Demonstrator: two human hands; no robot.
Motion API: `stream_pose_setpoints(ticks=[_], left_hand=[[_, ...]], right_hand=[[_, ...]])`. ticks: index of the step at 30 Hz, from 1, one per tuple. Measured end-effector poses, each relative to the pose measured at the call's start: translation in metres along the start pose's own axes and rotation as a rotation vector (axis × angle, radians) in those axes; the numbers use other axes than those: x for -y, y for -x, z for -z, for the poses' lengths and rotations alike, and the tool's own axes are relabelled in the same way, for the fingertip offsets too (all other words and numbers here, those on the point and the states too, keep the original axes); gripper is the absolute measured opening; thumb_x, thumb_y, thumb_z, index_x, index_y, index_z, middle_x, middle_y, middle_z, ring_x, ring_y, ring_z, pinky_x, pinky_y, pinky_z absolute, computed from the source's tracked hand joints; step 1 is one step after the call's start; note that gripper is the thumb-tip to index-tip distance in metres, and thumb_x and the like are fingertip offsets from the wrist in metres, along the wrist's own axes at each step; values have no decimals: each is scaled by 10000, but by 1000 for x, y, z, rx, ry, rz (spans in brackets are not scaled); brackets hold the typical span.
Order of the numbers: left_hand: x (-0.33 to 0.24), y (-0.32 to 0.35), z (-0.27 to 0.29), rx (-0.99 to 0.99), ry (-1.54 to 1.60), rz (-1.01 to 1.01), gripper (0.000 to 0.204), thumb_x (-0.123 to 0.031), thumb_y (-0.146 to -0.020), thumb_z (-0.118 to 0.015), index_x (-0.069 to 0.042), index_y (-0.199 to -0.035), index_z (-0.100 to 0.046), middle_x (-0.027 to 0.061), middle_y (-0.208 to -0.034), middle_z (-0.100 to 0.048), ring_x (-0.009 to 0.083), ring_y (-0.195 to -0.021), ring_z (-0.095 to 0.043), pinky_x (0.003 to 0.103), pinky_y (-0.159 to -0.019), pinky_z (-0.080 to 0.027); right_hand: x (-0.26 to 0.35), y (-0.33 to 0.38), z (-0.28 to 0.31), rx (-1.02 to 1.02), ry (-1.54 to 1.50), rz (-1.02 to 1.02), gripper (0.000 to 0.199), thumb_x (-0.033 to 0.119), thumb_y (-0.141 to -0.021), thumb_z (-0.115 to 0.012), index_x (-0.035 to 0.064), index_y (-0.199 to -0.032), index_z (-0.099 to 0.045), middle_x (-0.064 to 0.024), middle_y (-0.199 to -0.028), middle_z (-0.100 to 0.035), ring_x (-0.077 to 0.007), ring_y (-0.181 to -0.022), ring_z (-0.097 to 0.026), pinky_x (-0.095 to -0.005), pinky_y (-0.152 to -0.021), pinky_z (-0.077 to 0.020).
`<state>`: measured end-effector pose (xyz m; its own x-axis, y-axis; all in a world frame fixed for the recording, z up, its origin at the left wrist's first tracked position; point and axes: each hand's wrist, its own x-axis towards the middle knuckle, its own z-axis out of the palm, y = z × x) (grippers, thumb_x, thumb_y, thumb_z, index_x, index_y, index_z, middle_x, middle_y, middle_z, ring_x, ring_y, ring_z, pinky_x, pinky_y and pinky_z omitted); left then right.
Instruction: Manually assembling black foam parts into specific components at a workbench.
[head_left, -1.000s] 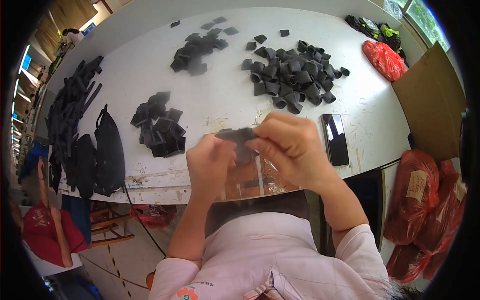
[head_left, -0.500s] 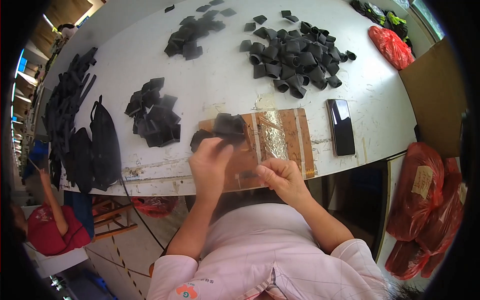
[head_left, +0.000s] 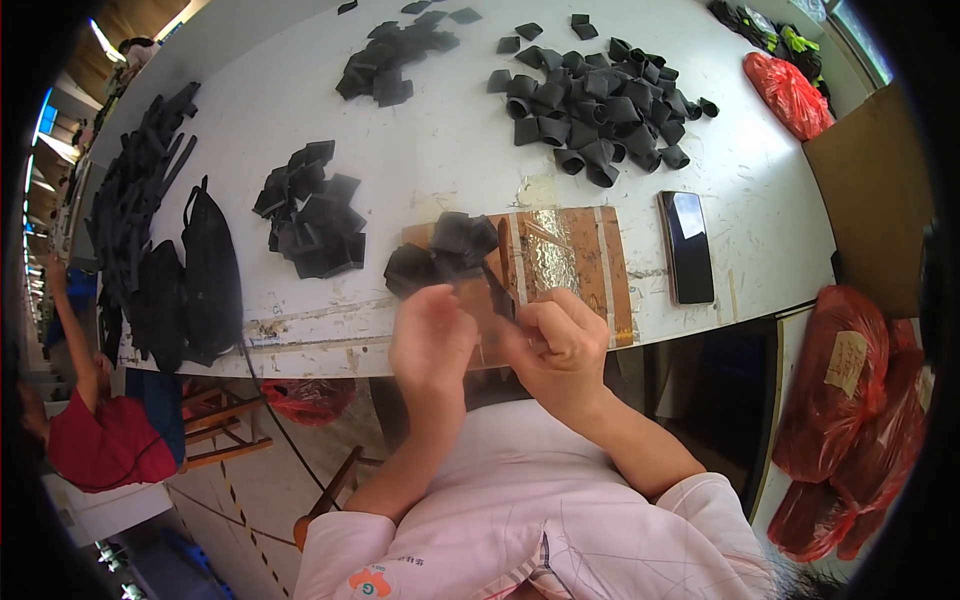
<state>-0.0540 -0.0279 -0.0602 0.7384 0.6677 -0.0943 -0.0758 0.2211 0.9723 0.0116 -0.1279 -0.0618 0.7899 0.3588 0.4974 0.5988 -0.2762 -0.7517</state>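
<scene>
- The left hand and the right hand meet at the near edge of the brown wooden board; their fingers are curled around a small black folded fabric piece held between them, pinched from both sides.
- Just beyond the hands, on the left end of the board, lies a small heap of black fabric pieces.
- The board lies on the white counter, at its near edge, and a shiny gold foil strip runs across its middle.
- Right of the board, a black smartphone lies flat.
- Left of the board sits another pile of black pieces, and further left a black bag.
- Beyond the board, a large heap of black curled loops spreads out.
</scene>
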Motion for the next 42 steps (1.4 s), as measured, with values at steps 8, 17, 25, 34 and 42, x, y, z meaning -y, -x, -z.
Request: stream_pose_setpoints(ticks=[8,17,25,34,42], left_hand=[[-16,-5,-7,201,-462,-344,145,-25,-741,-634,38,-852,-566,87,-934,-519,93,-754,-506,216,-662,-421],[-9,-11,0,213,-308,-116,63,73,-755,-568,63,-816,-583,65,-932,-531,57,-688,-525,173,-609,-436],[-7,-15,5,213,-345,-59,115,-6,-721,-608,36,-821,-569,68,-840,-567,128,-709,-539,237,-616,-434],[-7,-9,2,227,-601,-356,74,26,-752,-584,30,-824,-566,54,-729,-574,106,-631,-538,221,-564,-429],[-21,-18,-14,88,71,182,98,75,-762,-526,30,-846,-547,46,-652,-558,28,-400,-387,159,-378,-309]], right_hand=[[-2,-2,2,3,223,194,176,60,-585,-659,56,-628,-488,-49,-612,-435,-202,-527,-469,-307,-404,-372],[-5,0,0,37,330,292,171,28,-572,-633,52,-629,-473,-54,-609,-413,-201,-517,-440,-302,-402,-353],[-1,0,7,196,402,301,190,95,-607,-662,29,-666,-494,-69,-718,-490,-197,-566,-496,-289,-454,-414],[-2,-9,8,132,-9,163,180,32,-657,-663,16,-814,-577,-75,-728,-520,-210,-593,-537,-298,-500,-452],[-10,-13,-3,-38,170,124,175,-3,-626,-621,8,-796,-585,-85,-735,-522,-206,-596,-533,-287,-486,-442]])
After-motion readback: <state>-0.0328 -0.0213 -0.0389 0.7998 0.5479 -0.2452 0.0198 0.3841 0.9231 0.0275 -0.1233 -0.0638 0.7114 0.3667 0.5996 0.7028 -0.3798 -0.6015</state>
